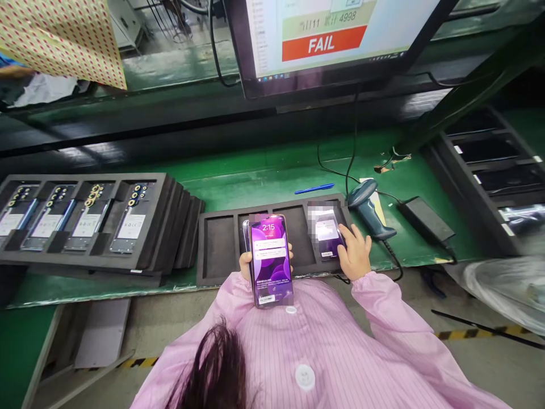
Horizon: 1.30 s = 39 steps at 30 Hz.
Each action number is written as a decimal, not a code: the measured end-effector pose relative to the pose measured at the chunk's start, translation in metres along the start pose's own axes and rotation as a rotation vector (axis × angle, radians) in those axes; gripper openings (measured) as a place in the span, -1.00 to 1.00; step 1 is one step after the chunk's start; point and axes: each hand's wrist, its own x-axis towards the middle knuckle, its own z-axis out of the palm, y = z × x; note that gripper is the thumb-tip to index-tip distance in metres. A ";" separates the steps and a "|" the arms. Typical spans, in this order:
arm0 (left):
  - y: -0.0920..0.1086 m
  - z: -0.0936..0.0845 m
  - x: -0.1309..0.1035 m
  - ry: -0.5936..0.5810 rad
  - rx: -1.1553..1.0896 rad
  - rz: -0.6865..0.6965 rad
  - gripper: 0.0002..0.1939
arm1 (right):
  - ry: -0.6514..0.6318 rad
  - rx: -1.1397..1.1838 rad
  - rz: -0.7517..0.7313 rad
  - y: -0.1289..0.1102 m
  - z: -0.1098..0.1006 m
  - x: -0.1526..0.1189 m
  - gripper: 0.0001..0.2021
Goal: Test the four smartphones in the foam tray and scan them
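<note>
A glossy green workbench (238,184) spans the view, a black-framed monitor (323,42) showing a red FAIL band beyond it. A stack of black foam trays (159,227) stands at left; one long black foam tray (218,244) with a row of compartments lies before the person. A dark blue-grey handheld scanner (369,210) sits just right of it.

The left hand (246,266) wraps a slim rectangular phone with a lit pink-and-purple screen (271,270), thumb on one edge and fingers on the other; a second edge shows behind it, too covered to identify. The right hand (356,255) is loosely spread, thumb and forefinger apart over the right edge of a dark phone with a pale-and-purple screen (330,241), with no closed grip visible.

That dark phone occupies the tray's rightmost compartment, directly left of the right fingers, the nearer hand. Its long axis runs near to far, roughly parallel to the held phone's.
</note>
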 end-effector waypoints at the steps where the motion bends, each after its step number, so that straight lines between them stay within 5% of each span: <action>1: 0.000 0.000 -0.001 -0.003 0.001 -0.003 -0.03 | -0.012 -0.037 -0.014 0.000 -0.001 0.000 -0.59; 10: 0.002 0.003 -0.005 -0.011 -0.014 0.032 -0.09 | -0.050 -0.266 -0.064 -0.002 0.001 0.002 -0.63; 16: 0.001 0.006 -0.005 -0.001 -0.038 0.035 -0.09 | 0.127 -0.103 -0.117 0.014 -0.002 -0.017 -0.70; 19: 0.000 0.006 -0.006 0.004 -0.034 0.041 -0.08 | 0.092 -0.071 -0.185 0.016 -0.002 -0.024 -0.64; 25: -0.004 -0.004 -0.006 0.037 -0.021 0.030 -0.08 | 0.097 -0.114 0.011 0.015 0.005 -0.014 -0.59; 29: -0.007 -0.004 -0.003 0.032 0.007 0.020 -0.10 | 0.251 0.122 -0.138 0.017 0.002 -0.014 -0.72; 33: -0.008 -0.002 -0.001 0.064 -0.002 0.049 -0.18 | 0.283 0.368 -0.299 -0.016 -0.012 -0.014 -0.75; 39: -0.014 0.000 0.000 0.130 -0.022 0.038 -0.27 | -0.112 0.663 -0.756 -0.091 -0.028 -0.018 -0.58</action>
